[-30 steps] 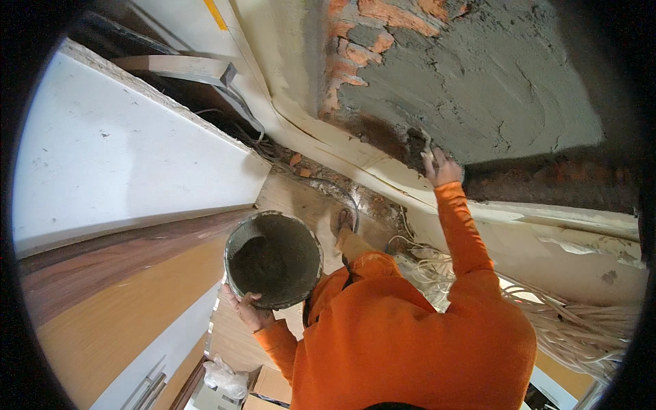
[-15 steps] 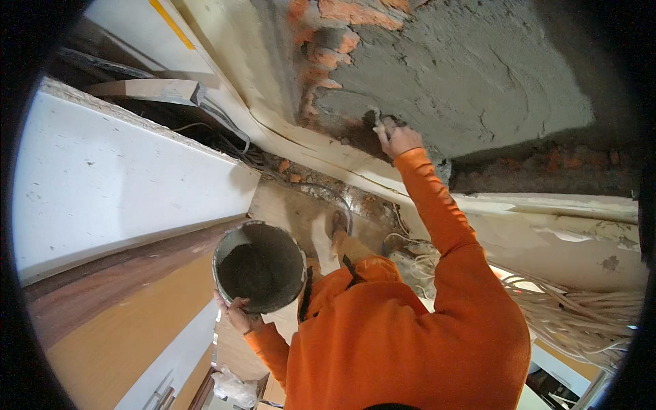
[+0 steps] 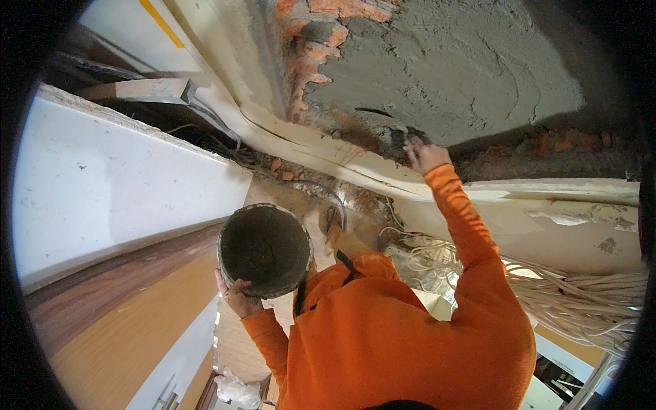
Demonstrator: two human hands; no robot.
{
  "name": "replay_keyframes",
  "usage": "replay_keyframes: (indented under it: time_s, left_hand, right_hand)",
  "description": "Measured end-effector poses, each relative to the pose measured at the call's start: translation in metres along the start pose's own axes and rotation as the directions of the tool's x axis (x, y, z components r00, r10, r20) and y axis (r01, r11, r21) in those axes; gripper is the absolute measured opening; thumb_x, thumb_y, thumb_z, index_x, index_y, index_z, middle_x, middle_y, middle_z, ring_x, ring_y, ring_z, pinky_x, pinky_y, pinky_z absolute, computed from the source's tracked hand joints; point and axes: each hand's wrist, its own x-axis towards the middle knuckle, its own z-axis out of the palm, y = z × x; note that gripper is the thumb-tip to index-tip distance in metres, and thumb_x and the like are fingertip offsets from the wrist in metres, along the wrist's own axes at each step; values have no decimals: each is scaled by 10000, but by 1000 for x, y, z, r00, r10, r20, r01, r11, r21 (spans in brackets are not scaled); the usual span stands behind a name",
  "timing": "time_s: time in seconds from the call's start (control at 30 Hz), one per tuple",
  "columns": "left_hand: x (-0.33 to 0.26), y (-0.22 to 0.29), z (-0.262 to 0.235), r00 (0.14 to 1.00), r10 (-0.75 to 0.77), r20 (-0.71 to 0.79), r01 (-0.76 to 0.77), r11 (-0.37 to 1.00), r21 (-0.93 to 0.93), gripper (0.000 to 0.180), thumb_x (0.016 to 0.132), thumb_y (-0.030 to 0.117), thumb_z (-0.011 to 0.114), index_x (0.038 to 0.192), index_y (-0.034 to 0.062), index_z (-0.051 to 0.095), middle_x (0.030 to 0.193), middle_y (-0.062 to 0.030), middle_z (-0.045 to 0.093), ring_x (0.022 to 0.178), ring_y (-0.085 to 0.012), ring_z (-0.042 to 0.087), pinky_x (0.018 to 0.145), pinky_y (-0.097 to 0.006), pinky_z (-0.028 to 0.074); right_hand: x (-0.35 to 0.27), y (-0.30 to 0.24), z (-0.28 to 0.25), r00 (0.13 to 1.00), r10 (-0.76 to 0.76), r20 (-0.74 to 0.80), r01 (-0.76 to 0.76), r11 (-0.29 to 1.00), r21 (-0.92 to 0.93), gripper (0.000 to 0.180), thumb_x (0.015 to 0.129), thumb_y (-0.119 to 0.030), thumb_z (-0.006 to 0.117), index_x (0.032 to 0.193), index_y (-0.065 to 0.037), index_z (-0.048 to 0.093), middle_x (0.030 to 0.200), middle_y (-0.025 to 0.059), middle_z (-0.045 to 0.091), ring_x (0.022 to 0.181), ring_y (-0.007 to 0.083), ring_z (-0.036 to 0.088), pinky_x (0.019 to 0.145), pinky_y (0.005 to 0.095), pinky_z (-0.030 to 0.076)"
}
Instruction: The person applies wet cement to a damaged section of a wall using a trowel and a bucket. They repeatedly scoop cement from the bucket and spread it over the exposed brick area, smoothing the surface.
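My left hand grips the near rim of a round, mortar-smeared bucket. Its thumb lies inside the rim, and grey mortar shows in the bottom. Out at the wall, my right hand is closed on the handle of a trowel, which is partly blurred and hidden by the fingers. The trowel is at the lower edge of a wide patch of wet grey plaster. Exposed orange brick borders that patch on the left, with a darker brick strip below it.
A cream ledge runs below the plastered wall. At left is a white panel above wood-coloured boards. Coiled pale cables lie at right. Rubble and a dark hose line the floor by the wall; a plastic bag lies near the bottom.
My right hand has moved right and slightly down along the plaster's lower edge with the trowel. The bucket in my left hand has risen a little and its opening faces me more.
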Motion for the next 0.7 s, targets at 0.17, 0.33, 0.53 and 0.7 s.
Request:
replay_keyframes:
  time_s: [0.17, 0.33, 0.53, 0.7]
  left_hand:
    - [3, -6, -8, 1000, 5, 20, -6, 1000, 28, 995, 545, -177, 427, 1485, 57, 199, 1361, -228, 446, 1161, -386, 519, 869, -440, 544]
    - [1, -6, -10, 1000, 28, 10, -28, 998, 56, 1006, 530, -174, 432, 1483, 49, 194, 1337, -231, 469, 1143, -389, 531, 878, -449, 539]
    - [11, -11, 2, 996, 6, 94, -15, 996, 92, 1004, 529, -159, 448, 1479, 40, 192, 1327, -234, 476, 1154, -393, 522, 907, -465, 519]
    - [13, -14, 26, 986, 59, 155, -73, 994, 87, 975, 520, -153, 462, 1455, 22, 254, 1326, -228, 481, 1155, -387, 522, 924, -461, 507]
  right_hand:
    - [42, 0, 25, 974, 37, 222, 0, 986, -165, 402, 924, -420, 474, 1140, -109, 606, 769, 194, 674, 703, 366, 664, 648, 474, 544]
    - [30, -12, -37, 997, 70, 20, -70, 997, -19, 365, 921, -425, 492, 1062, -119, 633, 738, 199, 665, 697, 374, 661, 628, 477, 539]
    - [-10, 22, -66, 906, 181, -382, -102, 971, 218, 339, 879, -381, 588, 1057, -102, 661, 755, 197, 667, 652, 393, 650, 599, 462, 530]
    - [-39, 29, -50, 733, 272, -623, -23, 926, 377, 304, 896, -192, 608, 1062, 63, 613, 903, 230, 645, 784, 384, 642, 687, 406, 518]
